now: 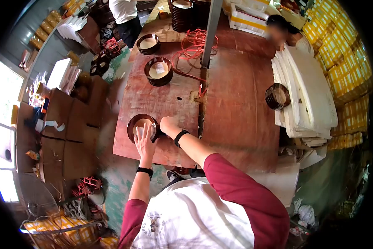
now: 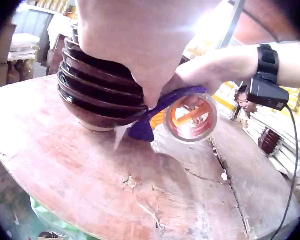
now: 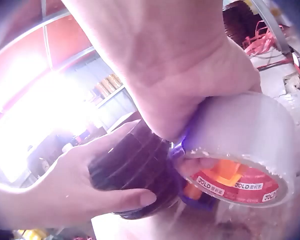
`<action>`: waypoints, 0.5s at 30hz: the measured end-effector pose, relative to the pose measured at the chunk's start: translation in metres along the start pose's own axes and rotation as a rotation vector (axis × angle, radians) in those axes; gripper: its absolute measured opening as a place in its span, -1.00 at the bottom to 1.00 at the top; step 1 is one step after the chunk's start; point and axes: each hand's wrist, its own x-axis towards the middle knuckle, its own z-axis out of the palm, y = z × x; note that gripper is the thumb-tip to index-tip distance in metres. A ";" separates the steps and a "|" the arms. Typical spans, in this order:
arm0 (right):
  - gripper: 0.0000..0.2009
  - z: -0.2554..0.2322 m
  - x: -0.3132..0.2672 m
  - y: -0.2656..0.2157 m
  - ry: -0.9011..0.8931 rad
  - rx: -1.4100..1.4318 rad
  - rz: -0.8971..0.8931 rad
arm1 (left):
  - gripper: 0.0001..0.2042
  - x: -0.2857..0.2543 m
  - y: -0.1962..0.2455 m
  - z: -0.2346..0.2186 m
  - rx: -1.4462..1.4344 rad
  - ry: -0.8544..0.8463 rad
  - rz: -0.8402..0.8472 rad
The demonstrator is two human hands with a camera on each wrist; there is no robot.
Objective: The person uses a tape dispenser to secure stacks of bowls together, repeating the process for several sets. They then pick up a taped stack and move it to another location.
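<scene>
Dark brown bowls, nested in an upright stack (image 2: 97, 100), stand at the near end of a worn reddish table (image 1: 240, 124), under the hands of a person in a white shirt with maroon sleeves (image 1: 244, 182). The left hand (image 1: 144, 140) rests on the stack, its fingers spread over the top bowl's pale interior and its thumb lying along the outer side. At the stack's 3 o'clock, the right hand (image 1: 170, 125) grips a purple-and-orange tape dispenser (image 2: 165, 102) loaded with a broad roll of clear tape (image 3: 245, 127), fingers reaching into the roll's red-lined core. The dispenser's purple end sits close against the lower bowls; whether it touches them cannot be told.

Seen from overhead, a second bowl stack (image 1: 158, 74) stands between 12 and 1 o'clock of the first, with a third (image 1: 148, 45) beyond it at 12. Tangled red twine (image 1: 192, 43) lies at 1 o'clock. Between 2 and 3, a tilted bundle of bowls (image 1: 277, 96) leans by white foam boards (image 1: 309, 95); at 2 o'clock, another person (image 1: 304, 45) appears behind them, near stacked yellow-and-white cartons (image 1: 340, 54).
</scene>
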 end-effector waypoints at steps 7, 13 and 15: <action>-0.81 -0.025 -0.026 0.038 0.022 -0.023 0.110 | -0.12 -0.001 -0.002 0.001 0.017 -0.001 0.020; -0.48 -0.050 -0.068 0.103 -0.067 0.280 0.113 | -0.08 -0.001 0.001 0.002 0.025 -0.031 0.043; -0.41 -0.048 -0.090 0.131 -0.126 0.406 0.154 | -0.04 0.000 -0.001 0.004 -0.001 -0.062 0.045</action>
